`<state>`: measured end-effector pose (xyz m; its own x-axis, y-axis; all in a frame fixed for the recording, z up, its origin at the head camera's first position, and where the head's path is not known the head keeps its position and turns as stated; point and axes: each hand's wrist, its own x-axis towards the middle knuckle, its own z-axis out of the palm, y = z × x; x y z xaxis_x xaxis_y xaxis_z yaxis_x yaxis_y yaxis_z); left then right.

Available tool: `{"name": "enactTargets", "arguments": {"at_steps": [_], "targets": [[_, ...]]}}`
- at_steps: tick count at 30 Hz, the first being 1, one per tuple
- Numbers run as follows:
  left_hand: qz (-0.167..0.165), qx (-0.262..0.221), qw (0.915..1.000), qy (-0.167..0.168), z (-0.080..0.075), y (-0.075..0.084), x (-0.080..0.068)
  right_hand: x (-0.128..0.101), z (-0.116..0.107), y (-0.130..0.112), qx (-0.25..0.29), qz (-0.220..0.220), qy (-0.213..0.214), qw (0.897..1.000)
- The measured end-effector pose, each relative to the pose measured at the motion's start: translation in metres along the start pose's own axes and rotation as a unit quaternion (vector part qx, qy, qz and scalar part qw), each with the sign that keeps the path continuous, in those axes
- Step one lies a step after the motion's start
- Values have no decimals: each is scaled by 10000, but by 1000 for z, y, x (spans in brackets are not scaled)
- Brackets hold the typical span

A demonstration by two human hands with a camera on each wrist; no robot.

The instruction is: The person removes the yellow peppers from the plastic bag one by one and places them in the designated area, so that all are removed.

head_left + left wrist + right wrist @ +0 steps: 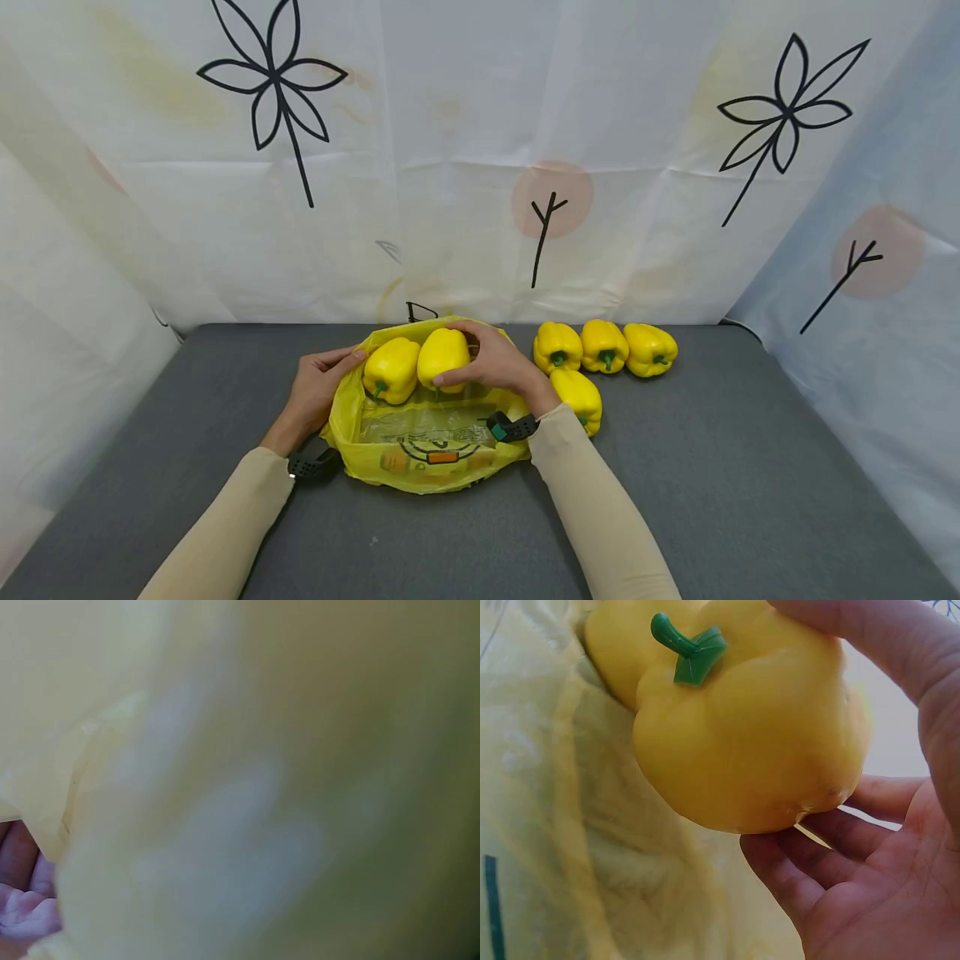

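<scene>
A yellow plastic bag (pixel 420 467) lies on the table with its mouth spread wide toward me. At its left rim my left hand (pixel 313 390) pinches the plastic between thumb and fingers; in the left wrist view the bag (pixel 225 787) covers most of the picture. My right hand (pixel 495 360) grips a yellow bell pepper (pixel 442 357) over the bag's opening, thumb on one side and fingers on the other. The right wrist view shows this pepper (pixel 742 727) with its green stem. Another yellow bell pepper (pixel 392 371) sits inside the bag, just left of it.
Right of the bag, a row of three yellow bell peppers (pixel 604 346) stands near the table's back edge. One more pepper (pixel 577 398) lies in front of them, partly behind my right forearm. A patterned white curtain (pixel 465 242) hangs behind the grey table (pixel 750 500).
</scene>
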<state>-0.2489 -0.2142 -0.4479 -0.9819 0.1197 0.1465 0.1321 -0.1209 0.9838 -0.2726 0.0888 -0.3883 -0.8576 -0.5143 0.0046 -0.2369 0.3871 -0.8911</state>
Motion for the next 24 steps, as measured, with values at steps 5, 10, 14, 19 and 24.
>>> {"name": "enactTargets", "arguments": {"at_steps": [5, 10, 14, 19, 24], "targets": [[10, -18, 10000, -30, 0, 1, -1, -3, -6, -6, 277, -111, 22, 9996], [-14, -18, 10000, -18, 1, 2, -1, -8, -11, -15, 523, -361, 75, 9980], [-60, -15, 10000, 7, 1, 2, -1, -12, -15, -24, 665, -531, 124, 9963], [-95, 2, 10000, 20, 0, 1, 0, -18, -22, -32, 702, -822, 239, 9939], [-81, 43, 10000, 11, 0, 0, -1, -28, -33, -41, 813, -1134, 330, 9897]]}}
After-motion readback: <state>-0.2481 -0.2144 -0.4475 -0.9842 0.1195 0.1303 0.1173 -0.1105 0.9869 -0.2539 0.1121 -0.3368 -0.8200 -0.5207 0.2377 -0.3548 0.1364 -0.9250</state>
